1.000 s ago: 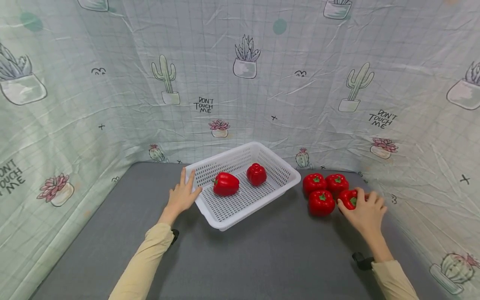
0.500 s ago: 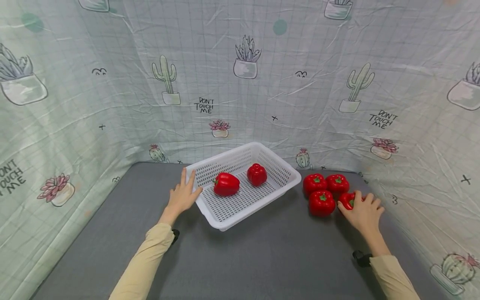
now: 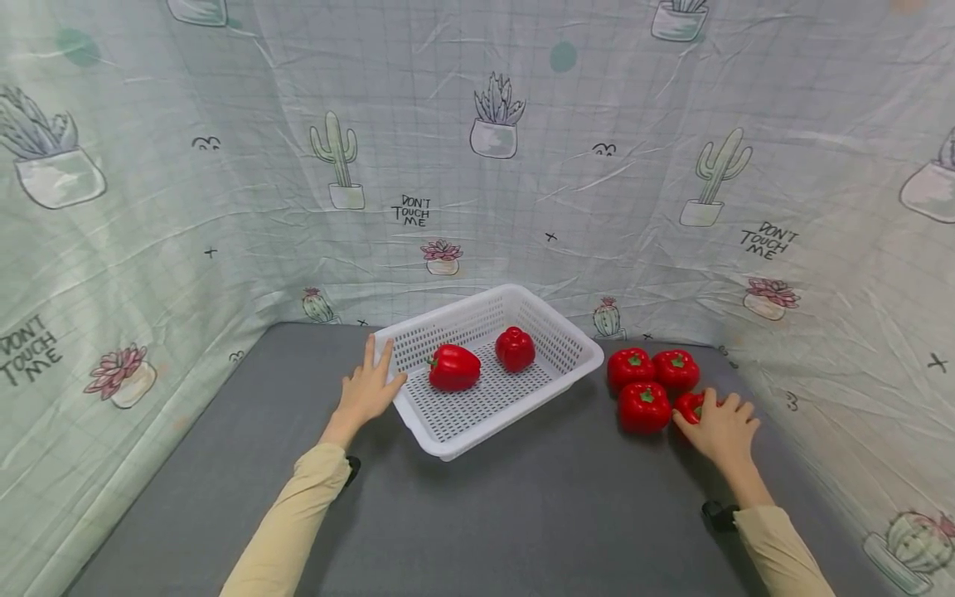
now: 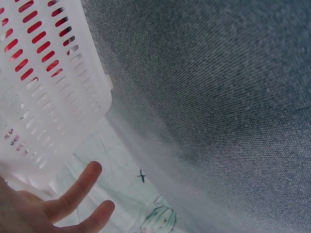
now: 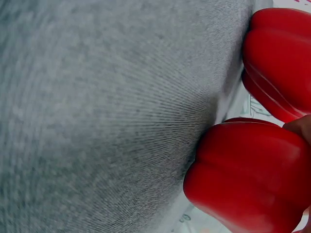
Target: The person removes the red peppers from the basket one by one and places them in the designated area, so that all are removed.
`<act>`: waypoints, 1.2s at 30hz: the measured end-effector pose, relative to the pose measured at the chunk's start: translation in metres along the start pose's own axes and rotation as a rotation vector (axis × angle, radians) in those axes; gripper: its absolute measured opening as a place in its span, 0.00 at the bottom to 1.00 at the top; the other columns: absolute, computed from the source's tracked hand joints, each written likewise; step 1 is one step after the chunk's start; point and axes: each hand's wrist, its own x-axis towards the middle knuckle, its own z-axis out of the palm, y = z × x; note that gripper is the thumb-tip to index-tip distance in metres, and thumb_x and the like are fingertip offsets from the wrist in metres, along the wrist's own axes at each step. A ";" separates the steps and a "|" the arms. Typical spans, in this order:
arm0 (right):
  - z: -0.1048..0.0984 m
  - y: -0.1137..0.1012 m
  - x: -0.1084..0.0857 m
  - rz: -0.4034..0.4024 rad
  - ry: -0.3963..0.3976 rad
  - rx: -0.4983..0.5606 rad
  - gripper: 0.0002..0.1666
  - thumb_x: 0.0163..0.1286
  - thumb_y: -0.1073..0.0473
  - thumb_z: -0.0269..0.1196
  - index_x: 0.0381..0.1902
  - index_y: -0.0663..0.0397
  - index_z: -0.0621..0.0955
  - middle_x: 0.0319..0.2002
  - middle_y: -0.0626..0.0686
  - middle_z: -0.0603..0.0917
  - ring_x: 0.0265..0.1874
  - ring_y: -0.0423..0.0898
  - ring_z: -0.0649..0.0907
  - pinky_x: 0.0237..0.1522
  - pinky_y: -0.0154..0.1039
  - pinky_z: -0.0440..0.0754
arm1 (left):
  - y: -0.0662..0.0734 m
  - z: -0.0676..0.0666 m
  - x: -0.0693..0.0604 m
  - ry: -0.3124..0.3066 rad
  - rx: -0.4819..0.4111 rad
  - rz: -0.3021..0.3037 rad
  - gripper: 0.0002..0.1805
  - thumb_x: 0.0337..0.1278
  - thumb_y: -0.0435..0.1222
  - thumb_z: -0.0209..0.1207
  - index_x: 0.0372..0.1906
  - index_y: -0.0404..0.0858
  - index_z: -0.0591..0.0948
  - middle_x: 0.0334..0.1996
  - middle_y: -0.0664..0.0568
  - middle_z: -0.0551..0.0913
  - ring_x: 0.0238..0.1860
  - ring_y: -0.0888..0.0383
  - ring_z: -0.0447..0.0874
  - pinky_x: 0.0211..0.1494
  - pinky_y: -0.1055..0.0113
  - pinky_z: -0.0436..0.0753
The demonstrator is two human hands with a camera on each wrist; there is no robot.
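Observation:
My left hand (image 3: 365,393) lies at the left end of a white perforated plastic basket (image 3: 477,433), fingers spread and straight, touching the rim. In the left wrist view, two straight fingers (image 4: 80,191) stand out beside the basket's wall (image 4: 73,82). Two red bell peppers lie inside, one on its side (image 3: 453,368) and one farther back (image 3: 515,350). To the right, my right hand (image 3: 724,431) grips a red bell pepper (image 5: 248,177) from above, thumb on its left and fingers over the far side. Most of that pepper is hidden under the hand in the head view.
Three more red bell peppers, one at the front (image 3: 644,409), one behind it (image 3: 629,369) and one at the back right (image 3: 676,371), stand stems up beside the gripped one. A grey cloth (image 3: 537,514) covers the table. Cactus-printed fabric (image 3: 477,191) hangs round the back and sides.
My right hand has drawn in and its fingers have closed round the pepper, covering more of it. The left hand stays at the basket. The head view has shifted slightly.

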 end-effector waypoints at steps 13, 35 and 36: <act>0.003 0.011 0.000 -0.001 -0.086 0.033 0.42 0.53 0.44 0.58 0.53 0.72 0.61 0.41 0.77 0.63 0.40 0.73 0.62 0.35 0.66 0.60 | -0.003 0.002 0.001 0.007 0.005 0.016 0.38 0.59 0.52 0.42 0.70 0.41 0.45 0.70 0.37 0.34 0.53 0.29 0.66 0.51 0.32 0.61; -0.003 0.023 -0.015 -0.134 -0.114 0.116 0.56 0.43 0.50 0.69 0.63 0.68 0.54 0.47 0.77 0.64 0.43 0.73 0.60 0.35 0.68 0.56 | -0.002 0.000 -0.001 0.025 0.008 0.033 0.38 0.60 0.52 0.42 0.70 0.39 0.47 0.69 0.36 0.36 0.52 0.28 0.67 0.50 0.32 0.61; -0.002 0.023 -0.015 -0.132 -0.118 0.118 0.56 0.43 0.49 0.69 0.63 0.68 0.54 0.47 0.77 0.64 0.43 0.73 0.59 0.35 0.69 0.56 | -0.002 0.000 -0.001 0.025 0.009 0.033 0.38 0.60 0.52 0.42 0.69 0.39 0.47 0.69 0.36 0.36 0.53 0.28 0.67 0.50 0.32 0.61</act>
